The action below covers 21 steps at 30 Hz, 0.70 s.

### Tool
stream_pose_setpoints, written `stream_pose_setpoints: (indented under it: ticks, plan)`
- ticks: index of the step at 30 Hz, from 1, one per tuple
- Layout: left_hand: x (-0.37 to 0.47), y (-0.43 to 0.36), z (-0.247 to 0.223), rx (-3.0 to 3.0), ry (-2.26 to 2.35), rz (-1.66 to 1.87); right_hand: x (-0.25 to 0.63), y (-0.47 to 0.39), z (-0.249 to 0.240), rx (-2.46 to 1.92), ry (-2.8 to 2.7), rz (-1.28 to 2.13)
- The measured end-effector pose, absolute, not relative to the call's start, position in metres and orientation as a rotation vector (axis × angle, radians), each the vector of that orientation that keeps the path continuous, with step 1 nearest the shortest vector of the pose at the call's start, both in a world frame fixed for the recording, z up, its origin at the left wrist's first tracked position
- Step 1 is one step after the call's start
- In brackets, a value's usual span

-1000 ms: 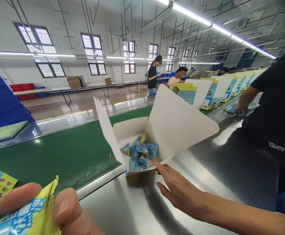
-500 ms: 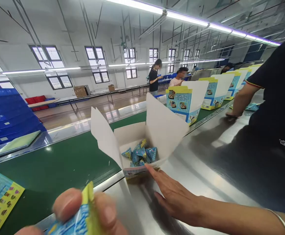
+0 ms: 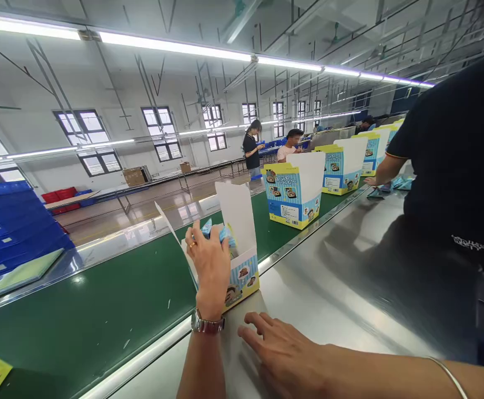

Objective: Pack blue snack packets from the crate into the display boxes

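Observation:
An open carton (image 3: pixel 244 280) with blue stripes, yellow edging and white raised flaps stands at the edge of the green belt. My left hand (image 3: pixel 210 263), wearing a ring and a metal watch, reaches over its near side into the mouth. Small blue pyramid-shaped packets (image 3: pixel 227 235) show at its curled fingertips; how many it grips is partly hidden behind the hand. The carton's contents are mostly covered. Nearer me, my right hand (image 3: pixel 283 346) hovers at or just above the steel tabletop, fingers apart and slightly bent, holding nothing.
Along the green belt (image 3: pixel 112 310) more open cartons (image 3: pixel 294 194) stand in a row to the right. A co-worker in a dark shirt (image 3: pixel 453 183) reaches toward blue packets (image 3: pixel 402 183) on the steel table (image 3: pixel 329 299). Blue crates (image 3: pixel 13 227) are stacked at left.
My left hand has gone from the near foreground, pinching a packet, to the carton's mouth. My right hand has drawn back from the carton's near edge. The view has shifted and the carton sits differently.

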<state>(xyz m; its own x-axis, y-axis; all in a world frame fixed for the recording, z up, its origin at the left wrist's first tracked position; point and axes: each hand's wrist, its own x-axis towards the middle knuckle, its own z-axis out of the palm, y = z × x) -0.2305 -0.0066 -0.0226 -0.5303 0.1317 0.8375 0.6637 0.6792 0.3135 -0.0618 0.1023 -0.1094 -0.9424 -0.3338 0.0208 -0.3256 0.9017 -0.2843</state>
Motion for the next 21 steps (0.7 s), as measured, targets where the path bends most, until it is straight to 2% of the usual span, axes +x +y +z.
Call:
stream_pose_setpoints:
  ticks: [3,9,15,21]
  plan:
    - [-0.227,-0.007,-0.028,-0.603,-2.231,-0.644,-0.062,0.102,-0.106,-0.508,2.980,-0.365]
    - [-0.201,-0.011,-0.048,-0.903,-2.645,-0.055,-0.053,0.096,-0.088,-0.518,2.932,-0.238]
    - [-0.242,-0.032,-0.051,-0.770,-2.789,0.123,-0.050,0.113,-0.106,-0.604,2.991,-0.056]
    - [-0.287,-0.107,-0.042,-0.521,-2.861,0.272,-0.054,0.132,-0.129,-0.743,3.063,-0.140]
